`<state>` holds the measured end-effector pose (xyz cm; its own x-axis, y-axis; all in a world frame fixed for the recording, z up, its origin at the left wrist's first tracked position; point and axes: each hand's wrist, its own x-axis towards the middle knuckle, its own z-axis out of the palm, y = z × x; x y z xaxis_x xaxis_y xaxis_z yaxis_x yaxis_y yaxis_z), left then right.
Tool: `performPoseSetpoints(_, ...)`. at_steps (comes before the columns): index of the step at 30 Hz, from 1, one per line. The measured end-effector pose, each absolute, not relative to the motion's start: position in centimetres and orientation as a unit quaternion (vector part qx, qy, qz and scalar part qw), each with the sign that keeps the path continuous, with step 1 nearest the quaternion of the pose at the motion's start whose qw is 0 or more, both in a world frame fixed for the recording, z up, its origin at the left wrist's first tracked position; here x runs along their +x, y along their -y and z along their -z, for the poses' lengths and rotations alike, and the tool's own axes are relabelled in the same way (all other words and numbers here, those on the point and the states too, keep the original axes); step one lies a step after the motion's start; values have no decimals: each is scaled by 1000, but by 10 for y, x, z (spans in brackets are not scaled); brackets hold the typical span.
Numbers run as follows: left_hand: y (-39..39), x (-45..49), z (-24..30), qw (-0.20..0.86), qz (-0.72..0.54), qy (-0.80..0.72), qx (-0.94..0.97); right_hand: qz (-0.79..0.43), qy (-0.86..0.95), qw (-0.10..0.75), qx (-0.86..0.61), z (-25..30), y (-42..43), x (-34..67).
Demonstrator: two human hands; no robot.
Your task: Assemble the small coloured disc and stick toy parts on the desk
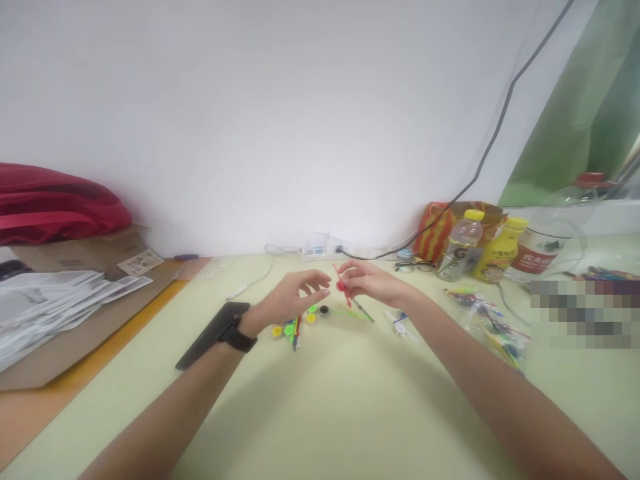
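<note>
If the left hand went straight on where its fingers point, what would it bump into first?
Probably the small red piece held in the right hand, though depth is hard to judge here.

A slim red piece (341,286) with a round middle tilts in the right hand (369,283).

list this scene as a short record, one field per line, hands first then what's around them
right hand: pinching a small red piece
left hand: open, fingers curved, close to the red piece, not seen gripping it
left wrist: black band
near left hand: yellow round pieces, green round pieces, black round piece
right side: clear bottle, yellow bottle
left side: papers
surface: pale green table
</note>
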<state>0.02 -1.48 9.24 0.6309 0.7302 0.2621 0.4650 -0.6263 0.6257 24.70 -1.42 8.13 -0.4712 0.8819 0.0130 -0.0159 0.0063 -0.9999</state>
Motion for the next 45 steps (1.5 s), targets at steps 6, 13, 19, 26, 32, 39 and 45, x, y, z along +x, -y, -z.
performPoseSetpoints(6, 22, 17, -86, 367, -364, -339, 786, -646, 555, 409, -328, -72, 14, 231)
performPoseSetpoints(13, 15, 14, -77, 333, -395, -363, 775, -551, 609, 390, -416, -75, 18, 224)
performPoseSetpoints(19, 14, 14, -80, 299, -389, -370, 789, -511, 669, 398, -365, -78, 21, 223)
performPoseSetpoints(26, 14, 15, -78, 274, -390, -356, 804, -501, 658, 416, -378, -73, 19, 218)
performPoseSetpoints(32, 19, 16, -83, 262, -366, -336, 827, -507, 646, 417, -389, -74, 21, 217)
performPoseSetpoints(39, 25, 21, -84, 287, -368, -300, 832, -513, 661, 408, -366, -75, 24, 216)
performPoseSetpoints(45, 24, 15, -78, 288, -344, -333, 830, -410, 717, 346, -444, -65, 19, 219)
